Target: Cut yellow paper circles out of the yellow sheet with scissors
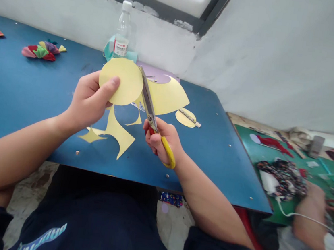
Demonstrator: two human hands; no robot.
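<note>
Gripping yellow paper disc [127, 80] in left hand [89, 101], with thumb on its face and fingers behind, above blue table [211, 159] in front of clear bottle [123, 26]. Gripping scissors [150, 115] in right hand [167, 139], with fingers curled round handles, front-right of bottle; running along disc's right edge. Can't tell if biting paper. Showing larger yellow remnant [169, 96] just past blades, right of bottle. Seeing curved yellow offcuts [117, 129] nearer than bottle, on the side toward the body. Lying further right of bottle: small yellow oval [181, 119] with slim grey tool [188, 116] across it. Resting left of bottle: multicoloured fabric bundle [43, 51]. Spotting co-worker's arm [311, 211] well right of bottle, at green table [250, 139].
</note>
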